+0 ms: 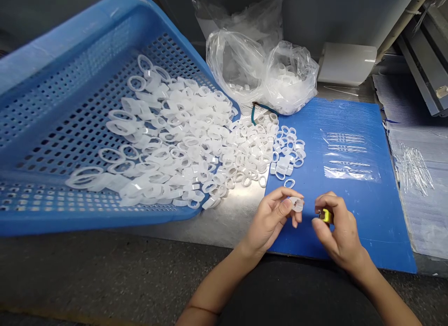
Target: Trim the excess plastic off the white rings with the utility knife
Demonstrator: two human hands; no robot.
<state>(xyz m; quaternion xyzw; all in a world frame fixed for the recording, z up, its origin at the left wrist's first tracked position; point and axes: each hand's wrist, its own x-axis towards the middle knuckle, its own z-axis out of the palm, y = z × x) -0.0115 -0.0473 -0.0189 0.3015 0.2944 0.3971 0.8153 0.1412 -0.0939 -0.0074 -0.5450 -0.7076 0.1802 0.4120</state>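
The left hand (269,219) grasps a translucent white plastic ring (297,204) between thumb and fingertips. The right hand (341,230) pinches a small yellow part (326,216), partly hidden by its fingers. Both items are held just apart above the blue plastic mat (380,223), the ring at the left hand's inner side, the yellow part at the right hand's. The ring's long axis cannot be determined from this view. A pile of similar white rings (245,153) lies beyond the hands.
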